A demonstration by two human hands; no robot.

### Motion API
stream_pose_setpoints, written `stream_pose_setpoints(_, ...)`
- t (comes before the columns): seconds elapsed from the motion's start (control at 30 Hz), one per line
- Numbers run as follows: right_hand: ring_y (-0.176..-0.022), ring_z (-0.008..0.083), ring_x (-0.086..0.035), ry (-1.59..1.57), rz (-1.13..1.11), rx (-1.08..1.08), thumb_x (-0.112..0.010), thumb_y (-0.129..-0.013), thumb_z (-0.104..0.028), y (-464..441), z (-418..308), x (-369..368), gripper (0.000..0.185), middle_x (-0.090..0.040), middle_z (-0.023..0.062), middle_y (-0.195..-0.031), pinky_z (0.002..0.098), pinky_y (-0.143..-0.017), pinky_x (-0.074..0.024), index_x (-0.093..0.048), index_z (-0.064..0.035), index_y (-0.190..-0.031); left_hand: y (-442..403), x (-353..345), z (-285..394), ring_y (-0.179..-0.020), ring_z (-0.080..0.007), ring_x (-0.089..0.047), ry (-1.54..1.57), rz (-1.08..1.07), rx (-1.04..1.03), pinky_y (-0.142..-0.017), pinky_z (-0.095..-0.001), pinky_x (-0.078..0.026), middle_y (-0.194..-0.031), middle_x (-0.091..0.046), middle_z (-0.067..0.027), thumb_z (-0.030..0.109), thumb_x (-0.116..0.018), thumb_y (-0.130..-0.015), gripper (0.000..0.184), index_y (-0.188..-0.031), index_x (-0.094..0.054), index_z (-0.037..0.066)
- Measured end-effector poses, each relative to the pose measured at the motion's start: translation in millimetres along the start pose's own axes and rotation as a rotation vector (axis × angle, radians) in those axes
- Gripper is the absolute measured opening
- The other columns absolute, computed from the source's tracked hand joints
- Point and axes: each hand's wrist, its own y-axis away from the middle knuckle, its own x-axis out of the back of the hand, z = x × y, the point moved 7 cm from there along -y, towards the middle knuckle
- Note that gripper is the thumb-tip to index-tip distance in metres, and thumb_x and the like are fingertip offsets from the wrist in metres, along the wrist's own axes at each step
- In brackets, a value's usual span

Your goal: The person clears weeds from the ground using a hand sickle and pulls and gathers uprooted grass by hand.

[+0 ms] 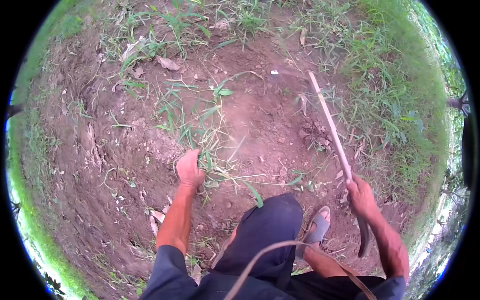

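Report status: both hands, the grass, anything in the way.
Left hand at grass clump, fingers partly hidden. Right hand gripping wooden shaft, far end blurred. Brown strap crossing lower view, clear of both hands.

I have my left arm [175, 217] stretched in from seven o'clock, almost straight, with the left hand [190, 169] low between eight and nine, thumb toward twelve and fingers curled, partly hidden. My right forearm [390, 240] slants in from four o'clock, the right hand [361, 197] clenched between three and four. A bent knee [282, 205] juts up near five.
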Motion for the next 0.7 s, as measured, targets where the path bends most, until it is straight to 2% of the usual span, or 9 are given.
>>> stream_pose_setpoints(0.13,-0.066,0.0284,-0.062,0.041,0.118,0.172,-0.049,-0.097,-0.031,-77,-87,8,0.036,-0.06,0.0188,-0.072,0.043,-0.061,-0.0466,-0.058,0.0007,-0.113,-1,1,5,-0.07,-0.0356,-0.061,0.059,0.017,-0.012,-0.061,-0.0433,-0.048,-0.078,-0.06,-0.014,0.033,-0.064,-0.083,0.032,-0.102,-0.062,0.008)
stream_pose_setpoints(0.2,-0.057,0.0165,-0.052,0.092,0.162,0.376,-0.048,-0.098,-0.03,-143,-134,-3,0.038,-0.054,0.0066,-0.066,0.0351,-0.053,-0.0425,-0.056,0.0007,-0.118,-1,1,2,-0.069,-0.0354,-0.061,0.026,0.005,-0.004,-0.06,-0.0426,-0.048,-0.077,-0.06,-0.0144,0.034,-0.064,-0.083,0.032,-0.101,-0.062,0.007)
stream_pose_setpoints(0.23,-0.057,0.0165,-0.052,0.076,0.165,0.391,-0.048,-0.098,-0.03,-142,-150,-10,0.038,-0.054,0.0066,-0.066,0.0351,-0.053,-0.0425,-0.056,0.0007,-0.118,-6,3,-1,-0.069,-0.0354,-0.061,0.008,0.013,-0.013,-0.06,-0.0426,-0.048,-0.077,-0.06,-0.0144,0.034,-0.064,-0.083,0.032,-0.101,-0.062,0.007)
stream_pose_setpoints(0.3,-0.068,0.0272,-0.063,-0.134,0.058,0.242,-0.05,-0.096,-0.029,-132,-165,-19,0.038,-0.064,0.0165,-0.08,0.0411,-0.062,-0.0479,-0.058,0.0033,-0.115,-2,3,1,-0.067,-0.0354,-0.06,0.062,0.03,-0.033,-0.059,-0.0423,-0.047,-0.076,-0.059,-0.0143,0.033,-0.064,-0.083,0.032,-0.101,-0.062,0.007)
stream_pose_setpoints(0.37,-0.071,0.0278,-0.064,-0.231,-0.004,0.169,-0.051,-0.094,-0.029,-118,-140,-29,0.04,-0.065,0.0167,-0.083,0.0407,-0.066,-0.0487,-0.057,0.0038,-0.116,7,1,2,-0.067,-0.0355,-0.06,0.07,0.022,-0.01,-0.059,-0.0427,-0.047,-0.075,-0.058,-0.0143,0.033,-0.064,-0.083,0.031,-0.101,-0.062,0.008)
stream_pose_setpoints(0.5,-0.073,0.0289,-0.065,-0.144,0.306,0.438,-0.05,-0.094,-0.027,-151,-142,-29,0.038,-0.063,0.0166,-0.079,0.0419,-0.065,-0.0498,-0.055,0.0039,-0.115,0,1,-2,-0.069,-0.0352,-0.06,0.037,-0.006,0.017,-0.061,-0.0429,-0.047,-0.077,-0.058,-0.0144,0.031,-0.067,-0.078,0.034,-0.102,-0.062,0.008)
stream_pose_setpoints(0.57,-0.07,0.0298,-0.066,-0.056,0.358,0.33,-0.05,-0.096,-0.025,-168,-169,-33,0.033,-0.063,0.0181,-0.079,0.0443,-0.058,-0.05,-0.052,0.0031,-0.112,2,3,-1,-0.071,-0.0356,-0.06,0.084,0.078,-0.051,-0.062,-0.043,-0.047,-0.079,-0.059,-0.0145,0.03,-0.068,-0.075,0.036,-0.102,-0.061,0.007)
stream_pose_setpoints(0.6,-0.059,0.0311,-0.064,-0.134,0.289,0.247,-0.049,-0.096,-0.02,-179,-172,-51,0.029,-0.062,0.0191,-0.073,0.0471,-0.051,-0.0492,-0.045,0.002,-0.114,2,1,-3,-0.071,-0.0359,-0.061,0.097,0.02,-0.012,-0.062,-0.0428,-0.048,-0.081,-0.061,-0.015,0.03,-0.069,-0.074,0.038,-0.103,-0.061,0.006)
stream_pose_setpoints(0.7,-0.052,0.0359,-0.061,-0.042,0.114,0.395,-0.048,-0.097,-0.017,-145,-162,-110,0.039,-0.06,0.0207,-0.067,0.0492,-0.044,-0.0471,-0.036,0.0015,-0.128,3,1,-3,-0.074,-0.0357,-0.062,0.074,-0.022,0.02,-0.064,-0.0426,-0.049,-0.082,-0.062,-0.0155,0.03,-0.069,-0.073,0.039,-0.103,-0.06,0.006)
